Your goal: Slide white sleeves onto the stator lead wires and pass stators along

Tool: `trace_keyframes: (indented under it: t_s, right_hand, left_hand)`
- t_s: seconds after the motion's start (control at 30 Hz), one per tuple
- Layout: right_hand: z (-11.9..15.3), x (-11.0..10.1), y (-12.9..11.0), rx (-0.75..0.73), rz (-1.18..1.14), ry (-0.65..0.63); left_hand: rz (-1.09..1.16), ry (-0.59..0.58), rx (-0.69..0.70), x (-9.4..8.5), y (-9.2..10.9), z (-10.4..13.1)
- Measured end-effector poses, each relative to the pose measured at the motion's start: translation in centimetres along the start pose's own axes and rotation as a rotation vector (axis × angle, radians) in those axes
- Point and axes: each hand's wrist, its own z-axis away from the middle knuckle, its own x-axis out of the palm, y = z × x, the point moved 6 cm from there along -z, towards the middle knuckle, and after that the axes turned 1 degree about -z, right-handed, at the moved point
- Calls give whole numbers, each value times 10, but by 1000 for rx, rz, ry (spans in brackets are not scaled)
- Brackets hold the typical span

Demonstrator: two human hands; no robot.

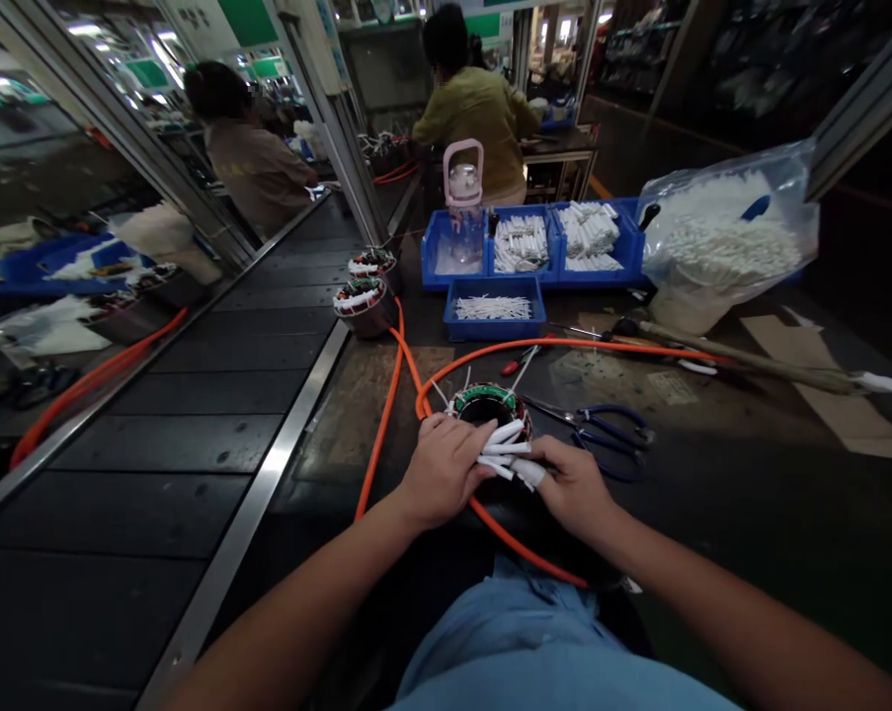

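Note:
In front of me a motor stator [482,393] with green and white on its rim stands on the bench, partly hidden by my hands. My left hand [446,464] is closed around a bundle of white tubes [506,436], held at the stator's near side. From the right, my right hand [575,484] meets the same tubes with thumb and fingers pinched; something white covers a fingertip. Thin white strips [524,367] stick up from the stator's far edge. An orange cable [490,518] passes beneath my hands.
Blue-handled pliers [612,420] lie right of the stator. Behind it are a blue tray of thin white strips [494,308], bins of white tubes [521,244], a bottle [465,212] and a plastic bag [727,237]. Two more stators [364,308] sit beside the conveyor [194,434]. Two people work beyond.

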Motion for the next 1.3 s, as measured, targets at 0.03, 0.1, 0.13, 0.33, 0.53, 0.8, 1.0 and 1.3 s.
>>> trace_keyframes:
  t_s: [0.03,0.1,0.13,0.33,0.53,0.8,1.0,1.3]
  right_hand:
    - [2,1,1,-11,0,6]
    - [9,2,4,-40,-2,30]
    - [13,2,4,-59,-2,49]
    - [23,0,-12,-261,214,26]
    - [0,-10,-29,-481,778,-161]
    - [-41,-15,-27,-284,712,-468]
    - [-61,-8,-30,-204,766,-638]
    - [-84,17,-34,-209,792,-1111]
  left_hand:
    - [-8,45,6,1,2,1]
    - [-17,102,-13,1,4,1]
    - [-16,110,-40,-1,4,0]
    - [6,-76,-303,-11,2,-18]
    - [-51,-345,-185,-13,10,-32]
    - [-41,-259,-123,-2,4,-25]
    - [71,-312,55,-3,0,-24]
    - [49,-279,-29,-1,1,-23]
